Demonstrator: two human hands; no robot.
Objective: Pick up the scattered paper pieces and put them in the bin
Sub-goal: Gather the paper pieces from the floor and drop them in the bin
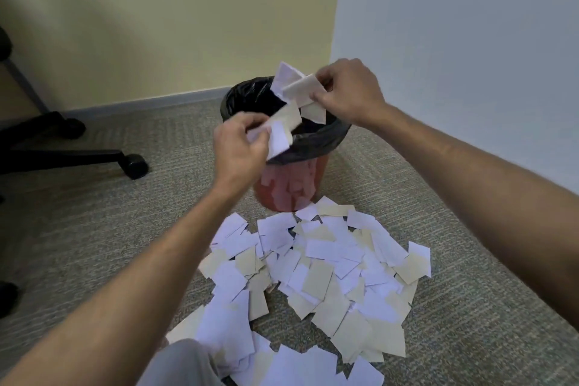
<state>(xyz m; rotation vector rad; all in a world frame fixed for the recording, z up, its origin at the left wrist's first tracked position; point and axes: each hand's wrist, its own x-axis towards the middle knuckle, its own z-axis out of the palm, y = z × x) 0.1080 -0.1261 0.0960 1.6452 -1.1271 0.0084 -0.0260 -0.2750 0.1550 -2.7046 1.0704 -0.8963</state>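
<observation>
Evenly lit, soft indoor light — no glare, no hard highlights. Faint shadow under the office chair base left of the bin. Slight motion blur above the bin — wide-angle bending toward the frame edges, mild softness overall.

Both forearms are bare, no sleeves showing; a grey trouser knee shows below.

Both hands hang over the open mouth of the red plastic bin lined with a black bag, and the held paper scraps partly cover that opening. Bare grey carpet floor lies open right and left of the white and beige paper pile. The black office chair base crowds the far left, and the walls close in behind.
</observation>
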